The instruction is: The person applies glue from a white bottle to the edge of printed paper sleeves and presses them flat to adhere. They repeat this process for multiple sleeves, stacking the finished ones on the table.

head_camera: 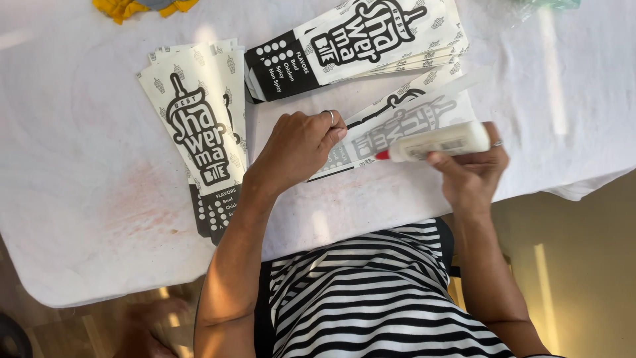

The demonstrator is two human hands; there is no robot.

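The right hand [472, 174] is closed around a white glue bottle [442, 142], red tip pointing left over a flat paper sleeve [397, 129] near the table's [79, 219] near edge. What's inside the bottle can't be made out. The left hand [298, 147], fingers curled, presses the sleeve's end down, covering part of it. A stack of printed sleeves [199, 132] lies toward the left side, another stack [351, 40] by the far edge, cut off at the top. A yellow cloth [132, 6] peeks in at the far edge, mostly out of view.
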